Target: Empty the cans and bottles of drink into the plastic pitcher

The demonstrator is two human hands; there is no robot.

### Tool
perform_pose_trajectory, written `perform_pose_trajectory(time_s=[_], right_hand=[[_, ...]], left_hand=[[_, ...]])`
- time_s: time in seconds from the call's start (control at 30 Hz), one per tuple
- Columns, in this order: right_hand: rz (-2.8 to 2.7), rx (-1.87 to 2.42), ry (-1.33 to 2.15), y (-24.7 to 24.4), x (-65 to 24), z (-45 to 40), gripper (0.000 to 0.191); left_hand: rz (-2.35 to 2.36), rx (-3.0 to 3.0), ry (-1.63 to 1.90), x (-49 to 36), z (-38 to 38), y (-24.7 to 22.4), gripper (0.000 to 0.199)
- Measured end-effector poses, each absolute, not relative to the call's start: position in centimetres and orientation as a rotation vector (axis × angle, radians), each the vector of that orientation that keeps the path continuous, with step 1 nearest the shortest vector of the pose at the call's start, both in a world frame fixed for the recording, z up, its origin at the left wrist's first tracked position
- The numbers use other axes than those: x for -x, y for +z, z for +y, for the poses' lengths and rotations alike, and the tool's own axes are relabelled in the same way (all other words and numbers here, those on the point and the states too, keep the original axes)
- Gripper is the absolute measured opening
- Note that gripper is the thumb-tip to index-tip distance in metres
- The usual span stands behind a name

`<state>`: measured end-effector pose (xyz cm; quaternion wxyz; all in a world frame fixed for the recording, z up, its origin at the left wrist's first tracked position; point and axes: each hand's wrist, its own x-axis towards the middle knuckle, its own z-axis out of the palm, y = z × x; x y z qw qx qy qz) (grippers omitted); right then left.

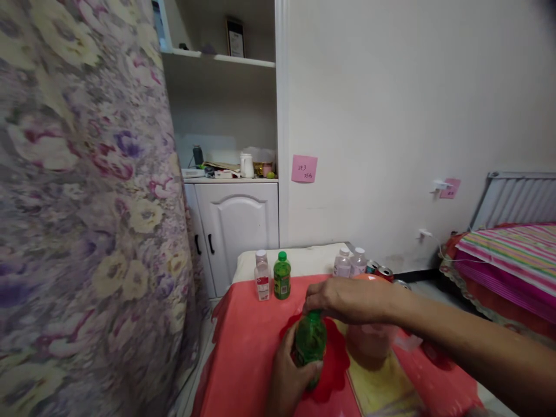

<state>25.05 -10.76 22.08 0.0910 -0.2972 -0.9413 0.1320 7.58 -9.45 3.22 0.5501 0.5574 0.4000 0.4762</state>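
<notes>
Over a red plate point(339, 365), a green bottle point(311, 341) is gripped by the left hand point(290, 377), its cap point(313, 314) grasped by the right hand point(336, 299). Beyond the plate, a second green bottle point(282, 280) and several clear bottles point(263, 282) are borne by the counter point(243, 347).

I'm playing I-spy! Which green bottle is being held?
The nearer bottle: left hand around it, right hand at its top. The other green bottle stands untouched further back.

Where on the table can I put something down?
On the red cloth, left of the left hand, in front of the red-labelled bottle. There's also a pale cloth patch between the standing green bottle and two clear bottles. It's crowded rightward: cans, pink container, right hand.
</notes>
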Motion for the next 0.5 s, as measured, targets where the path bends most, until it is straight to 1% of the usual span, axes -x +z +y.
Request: perform_pose_trajectory(time_s=[0.13,0.3,0.4,0.5], right_hand=[[-2.797,0.870,0.371,22.07,-24.96,-10.69,0.038],[-2.796,0.827,0.391,22.19,-25.23,-10.78,0.037],[-2.805,0.840,0.335,22.18,-25.38,-10.74,0.034],[-2.866,0.845,0.230,22.18,-25.32,-10.59,0.038]], left_hand=[[0.947,-1.335,1.137,-7.48,-9.42,2.94,0.072],[0.909,-1.332,1.122,-7.45,-9.50,3.05,0.070],[0.922,-1.331,1.117,-7.46,-9.45,2.97,0.074],[0.922,-1.338,1.106,-7.39,-9.28,2.74,0.074]])
